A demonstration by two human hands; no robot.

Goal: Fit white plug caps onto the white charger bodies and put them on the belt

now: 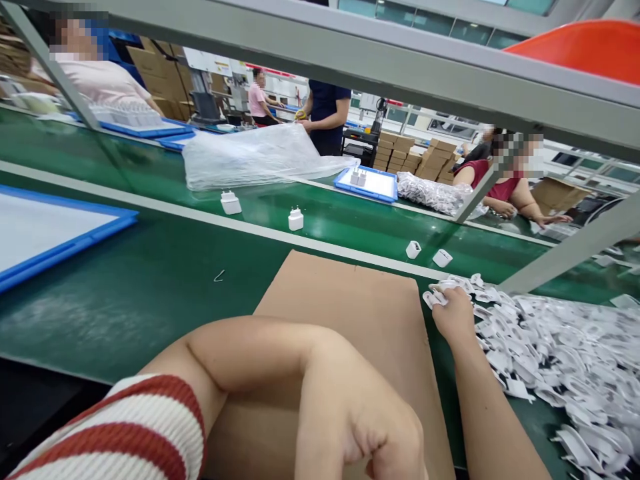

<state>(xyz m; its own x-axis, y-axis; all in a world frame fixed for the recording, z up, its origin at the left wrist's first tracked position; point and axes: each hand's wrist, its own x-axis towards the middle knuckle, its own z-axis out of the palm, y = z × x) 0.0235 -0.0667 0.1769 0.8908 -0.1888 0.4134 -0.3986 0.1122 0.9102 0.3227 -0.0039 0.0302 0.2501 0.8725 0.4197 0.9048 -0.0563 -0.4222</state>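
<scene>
In the head view, the left hand [360, 413] hangs over a big sheet of brown cardboard [345, 293], low in the picture. Its arm is bent and has a red and white striped sleeve [145, 430]. Most of its fingers are hidden or cut off, so I cannot tell if they are wide or narrow, or if they hold anything. The right hand [456, 310] reaches to the far left corner of a big heap of white plastic pieces [560, 340], just beside the cardboard. Its fingers are bent and close together, touching pieces there, but I cannot tell if one is gripped. The heap lies on the green table [165, 300], spread out along the right arm. A thin bent wire [219, 276] lies left of the cardboard, and a blue-edged tray [70, 247] is farther left. Past a pale rail [200, 217], four white plugs [296, 220] sit apart, two with their pins up. Behind them is a clear plastic bag [250, 157], and other people are nearby.
</scene>
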